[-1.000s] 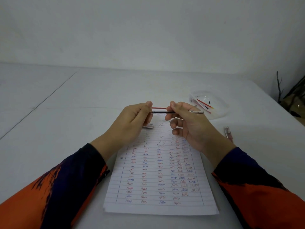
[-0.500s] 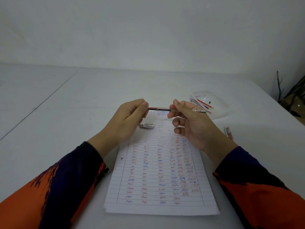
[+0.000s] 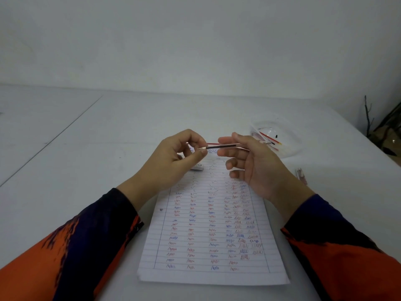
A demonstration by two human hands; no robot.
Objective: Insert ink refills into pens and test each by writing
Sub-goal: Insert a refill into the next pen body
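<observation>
Copper-toned pen barrel held level between both hands, refill being seated.

Head view: the left hand curls its thumb and forefinger round the tip end of the pen, which lies level above the top of the lined sheet on the bench; the right hand pinches the other end between thumb and forefinger, its remaining fingers loosely spread. Judged from this, the refill is going in or the tip is being closed up, and the next move calls for turning the pen point-down to scribble in a free space on the sheet. A small silvery part lies on the paper under the left hand. Spare refills sit in a clear dish to the right; another pen lies nearby.
</observation>
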